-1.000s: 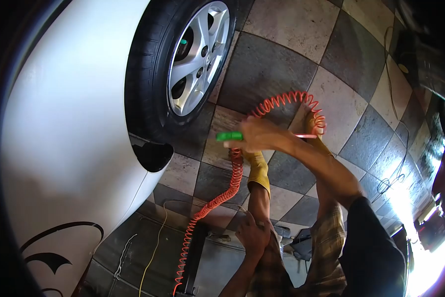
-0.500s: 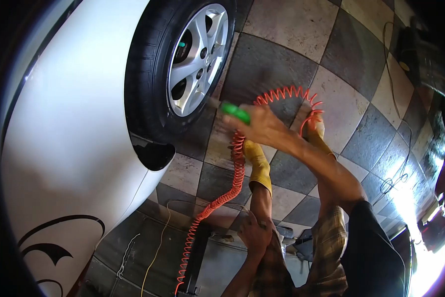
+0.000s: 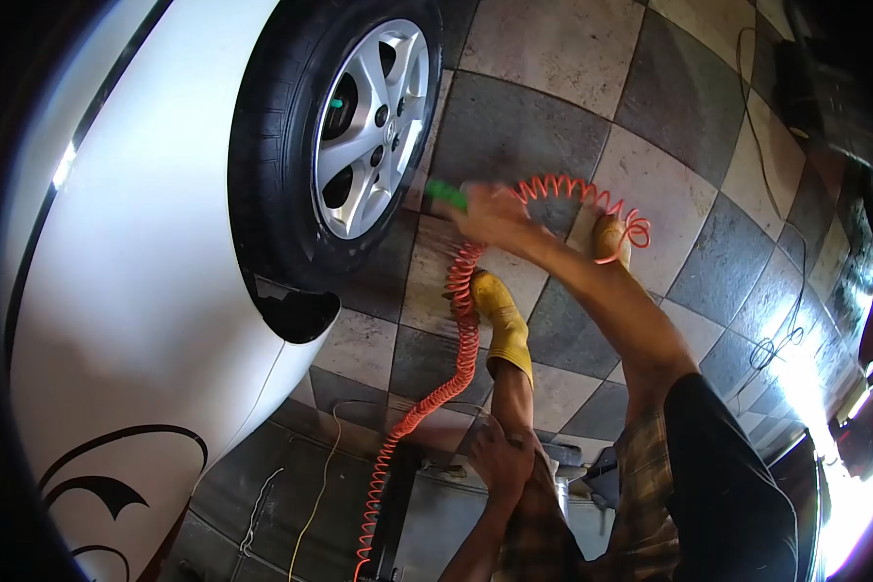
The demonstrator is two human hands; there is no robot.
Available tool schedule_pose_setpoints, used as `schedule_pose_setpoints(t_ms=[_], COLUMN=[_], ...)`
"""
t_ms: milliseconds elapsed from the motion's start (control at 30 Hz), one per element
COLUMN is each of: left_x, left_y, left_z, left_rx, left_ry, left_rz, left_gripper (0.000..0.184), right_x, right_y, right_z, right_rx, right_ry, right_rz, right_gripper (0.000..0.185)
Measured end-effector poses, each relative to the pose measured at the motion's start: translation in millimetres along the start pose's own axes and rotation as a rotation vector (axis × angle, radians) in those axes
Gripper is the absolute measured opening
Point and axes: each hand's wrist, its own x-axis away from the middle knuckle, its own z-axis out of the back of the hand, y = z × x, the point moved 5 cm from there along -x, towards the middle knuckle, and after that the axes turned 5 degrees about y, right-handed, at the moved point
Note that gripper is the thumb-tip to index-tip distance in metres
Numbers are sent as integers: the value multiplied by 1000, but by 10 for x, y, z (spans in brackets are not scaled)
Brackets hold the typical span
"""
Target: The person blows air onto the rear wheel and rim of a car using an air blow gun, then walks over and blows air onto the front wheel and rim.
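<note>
My right hand (image 3: 493, 213), slightly blurred, is closed around a green air blow gun (image 3: 446, 193) pointing toward the car wheel. Its red coiled hose (image 3: 470, 339) arcs over to the right of the hand, and a long run of it passes down beside my left boot. The silver alloy rim (image 3: 373, 131) sits inside a black tyre (image 3: 281, 145), a short gap from the gun. Lower down, my left hand (image 3: 502, 461) rests on my left leg with its fingers laid over it, holding nothing.
The white car body (image 3: 145, 252) fills the left side, with a black decal near its lower corner. My yellow boots (image 3: 502, 320) stand on the checkered tile floor (image 3: 514, 126). A thin yellowish cable (image 3: 310, 504) runs at lower left, a dark cable (image 3: 795, 310) at right.
My right hand and the blow gun have shifted slightly left and up. The hose loop at its right has swung outward. My left hand has stayed on the leg.
</note>
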Motion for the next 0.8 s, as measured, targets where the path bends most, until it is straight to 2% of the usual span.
schedule_pose_setpoints(t_ms=[67,133,167,233,267,333,367,433,467,533,567,633,667,733,800], left_x=[-10,5,11,-3,18,43,14,-5,19,6,-8,-12,-18,-9,-36], left_y=[36,40,14,-5,17,32,24,21,18,19,24,47,57,27,29], left_z=[15,-70,-73,-80,-96,-88,-77,-77,-83,-49,-31,14,24,36,22], left_rx=[29,25,16,12,7,6,7,7,1,13,33,54,65,67,87], left_ry=[-67,-20,29,29,23,0,-12,11,21,-6,-29,-24,-19,-36,-44], left_rz=[58,33,4,2,3,11,18,16,14,26,36,54,65,62,74], left_gripper=[71,73,75,75,75,76,76,76,76,76,76,75,74,74,73], right_x=[-37,-63,-38,-97,-144,-137,-120,-102,-46,188,242,230,254,330,240], right_y=[32,-40,-3,82,120,23,-30,-58,-102,-365,-385,-312,-335,-453,-417], right_z=[239,385,254,339,354,310,358,577,597,498,503,660,653,582,642], right_rx=[183,-138,-143,-37,-33,-97,-100,-340,-340,-213,-214,-385,-382,-211,-268], right_ry=[529,-450,-448,270,263,-446,-440,-21,-28,-524,-521,-146,-148,-266,-331], right_rz=[7,-24,-31,-102,-92,10,9,-226,-219,167,164,-56,-50,95,31], right_gripper=[67,67,67,58,58,65,65,63,63,62,62,63,63,60,59])
